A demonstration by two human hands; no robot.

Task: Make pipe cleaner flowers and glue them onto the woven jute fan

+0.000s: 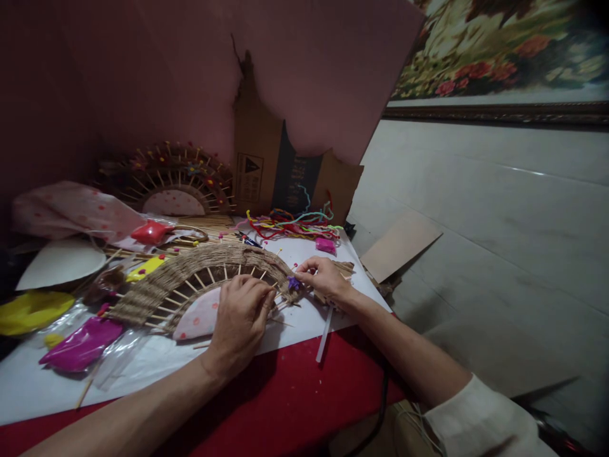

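Note:
A fan-shaped piece woven from brown twine (190,276) over thin wooden sticks lies on white paper, with a pale half-round panel with red dots (197,315) at its base. My left hand (242,314) rests over the near right part of it, fingers curled together; what they grip, if anything, is hidden. At the fan's right end, my right hand (326,279) pinches a small purple flower (294,283) by its edge, against the twine. A translucent glue stick (325,336) points out from below my right hand; what its far end joins is hidden.
A finished-looking second fan (174,178) leans at the back beside torn cardboard (259,152). Colourful pipe cleaners (295,222) and a small pink packet (326,245) lie behind. Magenta clay (83,343) and yellow clay (35,311) are at left. Red cloth (304,387) covers the table's near edge.

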